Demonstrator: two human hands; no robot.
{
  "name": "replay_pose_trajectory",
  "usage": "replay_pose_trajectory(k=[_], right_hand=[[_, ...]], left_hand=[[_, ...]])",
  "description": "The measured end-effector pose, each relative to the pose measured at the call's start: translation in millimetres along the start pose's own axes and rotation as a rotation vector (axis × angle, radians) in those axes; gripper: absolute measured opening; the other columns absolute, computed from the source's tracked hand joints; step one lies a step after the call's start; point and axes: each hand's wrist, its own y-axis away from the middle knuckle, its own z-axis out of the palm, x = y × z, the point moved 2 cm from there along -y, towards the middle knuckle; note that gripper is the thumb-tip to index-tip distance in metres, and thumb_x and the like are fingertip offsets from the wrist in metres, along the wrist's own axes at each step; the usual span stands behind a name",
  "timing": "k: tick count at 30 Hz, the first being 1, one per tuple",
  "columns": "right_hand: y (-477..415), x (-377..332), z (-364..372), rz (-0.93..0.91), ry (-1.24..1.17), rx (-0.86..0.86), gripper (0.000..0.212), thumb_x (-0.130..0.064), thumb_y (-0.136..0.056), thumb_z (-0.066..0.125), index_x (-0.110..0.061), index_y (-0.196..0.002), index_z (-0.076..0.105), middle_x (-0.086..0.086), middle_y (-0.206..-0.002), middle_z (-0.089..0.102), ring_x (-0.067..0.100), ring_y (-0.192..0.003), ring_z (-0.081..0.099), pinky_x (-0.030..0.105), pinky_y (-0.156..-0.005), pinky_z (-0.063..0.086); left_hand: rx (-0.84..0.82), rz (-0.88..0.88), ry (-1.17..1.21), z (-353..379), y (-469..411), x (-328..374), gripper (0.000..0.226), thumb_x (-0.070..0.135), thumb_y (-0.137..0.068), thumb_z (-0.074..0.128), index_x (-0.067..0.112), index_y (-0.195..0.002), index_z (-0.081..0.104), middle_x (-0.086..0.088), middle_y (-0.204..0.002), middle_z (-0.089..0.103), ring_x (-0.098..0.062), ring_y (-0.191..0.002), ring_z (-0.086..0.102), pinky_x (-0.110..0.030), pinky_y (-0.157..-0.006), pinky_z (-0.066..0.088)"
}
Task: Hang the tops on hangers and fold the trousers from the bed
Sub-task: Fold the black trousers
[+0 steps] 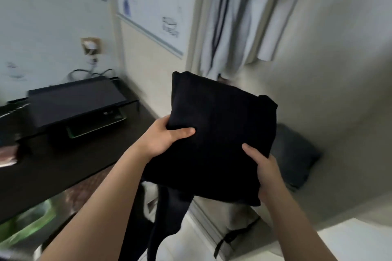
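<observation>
I hold a folded black garment (220,129) in the air in front of me, flat like a thick square. My left hand (167,136) grips its left edge, thumb on top and fingers underneath. My right hand (265,167) grips its lower right edge the same way. A loose dark part (167,218) hangs down below the bundle. No hanger shows in this view. The whole picture is blurred by motion.
A dark desk (63,165) stands on the left with a black laptop on a stand (76,106). Pale striped clothes (237,17) hang at the top right. A dark folded item (294,154) lies on a grey surface at the right. A green bag (27,224) sits under the desk.
</observation>
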Motion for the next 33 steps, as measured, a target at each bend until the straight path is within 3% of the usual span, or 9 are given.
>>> replay_pose_trajectory(k=[5, 10, 16, 19, 22, 25, 28, 33], right_hand=[[-47.4, -9.4, -44.8, -0.011, -0.052, 0.234, 0.056, -0.034, -0.073, 0.087, -0.028, -0.123, 0.063, -0.005, -0.111, 0.076, 0.018, -0.095, 0.075, 0.034, -0.073, 0.06], [-101.2, -6.6, -82.9, 0.029, -0.1, 0.397, 0.045, -0.031, -0.077, 0.085, -0.031, -0.117, 0.064, -0.007, -0.107, 0.076, 0.016, -0.09, 0.075, 0.035, -0.074, 0.058], [-180.9, 3.4, -115.8, 0.045, -0.173, 0.489, 0.04, -0.017, -0.087, 0.075, -0.023, -0.124, 0.062, 0.002, -0.115, 0.071, 0.025, -0.103, 0.069, 0.043, -0.093, 0.054], [-215.3, 10.5, -118.5, 0.013, -0.164, 0.634, 0.034, -0.016, -0.086, 0.076, -0.023, -0.117, 0.064, 0.002, -0.112, 0.071, 0.023, -0.101, 0.068, 0.039, -0.092, 0.054], [-240.2, 19.5, -117.8, -0.007, -0.134, 0.753, 0.035, -0.017, -0.087, 0.076, -0.02, -0.121, 0.066, 0.004, -0.116, 0.071, 0.025, -0.108, 0.067, 0.043, -0.099, 0.052], [-256.4, 26.5, -129.6, 0.018, -0.098, 0.874, 0.041, -0.019, -0.088, 0.076, -0.016, -0.127, 0.066, 0.005, -0.117, 0.071, 0.026, -0.112, 0.066, 0.045, -0.101, 0.052], [-269.7, 30.6, -152.0, 0.03, -0.088, 0.955, 0.042, -0.02, -0.089, 0.074, -0.015, -0.129, 0.065, 0.006, -0.12, 0.07, 0.028, -0.114, 0.065, 0.046, -0.101, 0.051], [-283.2, 36.9, -195.5, 0.068, -0.068, 1.112, 0.051, -0.025, -0.091, 0.073, -0.017, -0.139, 0.058, 0.006, -0.129, 0.066, 0.028, -0.119, 0.061, 0.047, -0.106, 0.048]], left_hand=[[-0.2, -0.044, -0.068, 53.3, -100.3, -0.7, 0.045, 0.043, -0.074, 0.086, 0.038, -0.114, 0.068, 0.014, -0.106, 0.076, -0.011, -0.095, 0.075, -0.035, -0.09, 0.056], [-0.286, -0.048, -0.104, 106.5, -176.2, -10.7, 0.042, 0.035, -0.078, 0.085, 0.043, -0.113, 0.062, 0.02, -0.099, 0.075, -0.003, -0.087, 0.073, -0.018, -0.072, 0.053], [-0.276, -0.007, -0.235, 162.6, -253.4, -34.7, 0.047, 0.013, -0.084, 0.08, 0.014, -0.127, 0.062, 0.004, -0.11, 0.07, -0.012, -0.102, 0.067, -0.029, -0.093, 0.052], [-0.248, -0.007, -0.315, 178.2, -283.4, -53.8, 0.049, 0.018, -0.084, 0.082, 0.019, -0.128, 0.06, 0.009, -0.106, 0.068, -0.014, -0.101, 0.065, -0.03, -0.091, 0.051], [-0.256, -0.006, -0.353, 193.7, -305.8, -69.5, 0.049, 0.021, -0.084, 0.082, 0.023, -0.127, 0.06, 0.017, -0.102, 0.067, -0.009, -0.099, 0.065, -0.02, -0.081, 0.05], [-0.308, -0.06, -0.338, 215.5, -327.2, -84.4, 0.053, 0.02, -0.085, 0.081, 0.016, -0.134, 0.061, 0.002, -0.118, 0.07, -0.018, -0.108, 0.068, -0.035, -0.095, 0.053], [-0.4, -0.101, -0.3, 244.0, -351.4, -98.7, 0.054, 0.018, -0.087, 0.078, 0.017, -0.138, 0.058, -0.001, -0.124, 0.069, -0.019, -0.111, 0.067, -0.038, -0.099, 0.053], [-0.559, -0.13, -0.247, 301.5, -394.0, -130.0, 0.047, 0.021, -0.086, 0.08, 0.028, -0.129, 0.061, 0.013, -0.115, 0.071, -0.005, -0.101, 0.07, -0.024, -0.089, 0.055]])
